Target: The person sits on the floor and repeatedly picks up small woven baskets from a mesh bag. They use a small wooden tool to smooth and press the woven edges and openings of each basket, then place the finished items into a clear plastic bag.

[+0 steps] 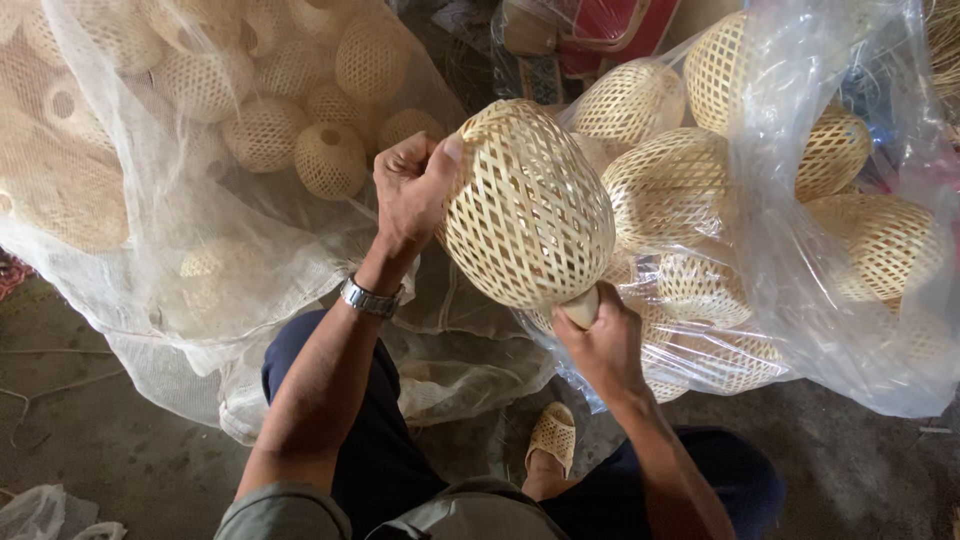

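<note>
A woven bamboo basket (pixel 528 205), egg-shaped with an open diamond lattice, is being held up mid-frame, above the lap and between two big bags. It is being gripped at its upper left rim by the left hand (pixel 413 187), fingers curled tight over the edge, thumb pressed on the weave. Its lower end is being supported by the right hand (pixel 602 343), which is closed around the bottom with the thumb pressed against the lattice. A metal wristwatch (pixel 371 299) is being worn on the left wrist.

Just right of the basket, touching or nearly so, a clear plastic bag (pixel 800 250) is being kept open, filled with more woven baskets (pixel 668 185) of the same pale colour and shape. To the left, a white mesh sack (pixel 170 250) is lying heaped on the floor, packed with smaller round woven balls (pixel 330 160) seen through the net.

Below, dark blue trousers (pixel 300 350) are being worn by the seated person, and a woven sandal (pixel 552 436) is being shown on one foot between the knees. The concrete floor (pixel 100 440) is lying underneath, with a scrap of clear plastic (pixel 40 512) at the lower left corner. Red and patterned items at the top edge are too hidden to identify.
</note>
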